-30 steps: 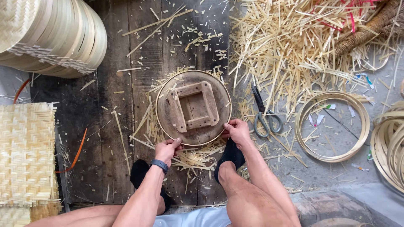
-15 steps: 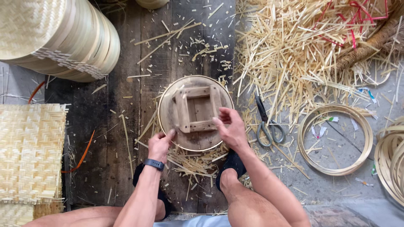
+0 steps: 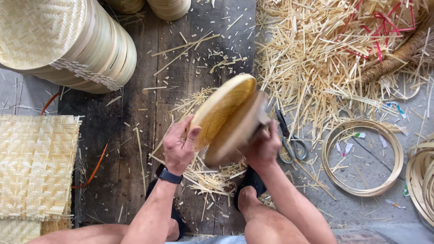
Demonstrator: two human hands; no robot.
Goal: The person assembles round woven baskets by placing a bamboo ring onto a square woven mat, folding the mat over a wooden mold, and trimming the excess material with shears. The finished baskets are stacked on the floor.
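A round bamboo lid [image 3: 221, 110] and a round wooden mould disc [image 3: 237, 131] are lifted together off the dark plank floor and tilted on edge. My left hand [image 3: 179, 144], with a dark watch on the wrist, grips the lid's lower left rim. My right hand [image 3: 263, 147] holds the wooden disc from the right side. Both are raised above a pile of cut bamboo slivers [image 3: 212, 174] between my feet.
Scissors [image 3: 289, 140] lie just right of my right hand. A bamboo hoop [image 3: 361, 156] and more hoops [image 3: 422, 180] sit on the right. A stack of woven lids [image 3: 68, 45] is at upper left, a woven mat [image 3: 36, 167] at left, loose strips [image 3: 334, 58] at upper right.
The disc and lid lay flat on the floor with the square frame facing up; both hands have now lifted them and tipped them on edge.
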